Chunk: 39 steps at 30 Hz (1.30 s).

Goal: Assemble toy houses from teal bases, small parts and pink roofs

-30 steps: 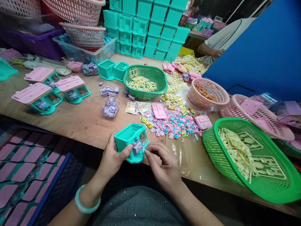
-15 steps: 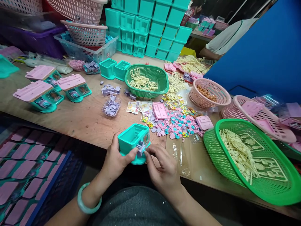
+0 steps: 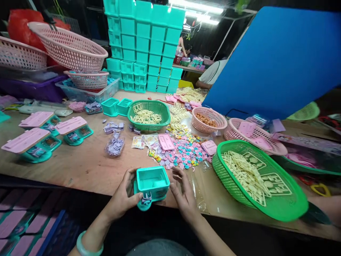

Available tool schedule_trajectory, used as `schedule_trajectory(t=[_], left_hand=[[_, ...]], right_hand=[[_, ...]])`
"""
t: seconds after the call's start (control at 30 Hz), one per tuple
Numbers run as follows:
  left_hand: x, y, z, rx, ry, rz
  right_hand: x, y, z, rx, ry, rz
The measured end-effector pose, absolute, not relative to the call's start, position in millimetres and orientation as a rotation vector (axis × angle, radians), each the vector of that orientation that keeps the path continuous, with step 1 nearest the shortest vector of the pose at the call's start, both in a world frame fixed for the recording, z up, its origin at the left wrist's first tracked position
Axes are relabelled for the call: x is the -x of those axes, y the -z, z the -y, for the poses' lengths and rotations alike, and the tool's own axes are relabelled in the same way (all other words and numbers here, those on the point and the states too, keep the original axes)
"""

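My left hand (image 3: 123, 200) is closed around a teal plastic toy box (image 3: 156, 192), its thumb pressing by the small lilac piece (image 3: 146, 199) on the front. The box is open at the top, and its inside shows bare teal walls. Beside its right side my right hand (image 3: 183, 190) is open, fingers curved and apart, holding nothing. Past my hands lies a pile of small pink, blue and yellow pieces (image 3: 183, 151) with a pink lid (image 3: 166, 142). A clear tub of lilac parts (image 3: 115, 145) stands to the left.
Pink-topped teal boxes (image 3: 29, 140) stand at the left. A green basket (image 3: 221, 167) of cream plastic frames tilts on the right; another green basket (image 3: 149, 126) sits farther back. Stacked teal boxes (image 3: 142, 46) rise behind. A blurred arm (image 3: 326, 209) of another person shows at the right edge.
My right hand has come off the lilac piece on the box and opened. The box has turned in my left hand so its front faces me more. The view has tilted up.
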<state>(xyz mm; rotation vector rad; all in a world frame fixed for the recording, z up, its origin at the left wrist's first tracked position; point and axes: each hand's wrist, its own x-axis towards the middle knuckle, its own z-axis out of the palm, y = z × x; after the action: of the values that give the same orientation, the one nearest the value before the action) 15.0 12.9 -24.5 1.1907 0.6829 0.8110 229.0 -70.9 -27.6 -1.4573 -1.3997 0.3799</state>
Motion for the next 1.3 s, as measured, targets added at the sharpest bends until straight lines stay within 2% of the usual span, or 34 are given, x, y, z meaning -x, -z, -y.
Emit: schedule_trajectory(t=[0.1, 0.23, 0.43, 0.57, 0.73, 0.93, 1.1, 1.3], left_hand=[[-34.2, 30.3, -22.7, -1.258, -0.763, -0.579], [-40.9, 31.0, -39.8, -1.327, -0.635, -0.505], [-83.7, 11.2, -114.2, -1.692, -0.799, -1.182], [-130.6, 9.1, -166.6, -1.865, -0.663, -1.391], [-135.1, 16.3, -193.2, -1.978, -0.419, -1.488], [-121.4, 20.4, -214.0, -1.994, -0.334, -1.432], [-110.3, 26.6, -219.1, -1.908, -0.51, -1.403], [-87.0, 24.8, -206.6, -1.815, -0.788, -1.365]], right_hand=[[-246.7, 42.2, 71.1, 1.487, -0.566, 1.415], [-262.4, 47.6, 69.2, 1.527, -0.509, 1.346], [-289.6, 35.4, 6.8, 1.548, -0.277, 1.436], [-287.1, 27.0, -36.8, 1.47, -0.27, 1.609], [-293.9, 32.9, -51.2, 1.472, -0.24, 1.674], [-349.5, 44.1, -69.1, 1.729, -0.041, 1.581], [-369.9, 35.8, -85.8, 1.768, -0.036, 1.524], [-300.2, 30.8, -110.6, 1.569, -0.217, 1.727]])
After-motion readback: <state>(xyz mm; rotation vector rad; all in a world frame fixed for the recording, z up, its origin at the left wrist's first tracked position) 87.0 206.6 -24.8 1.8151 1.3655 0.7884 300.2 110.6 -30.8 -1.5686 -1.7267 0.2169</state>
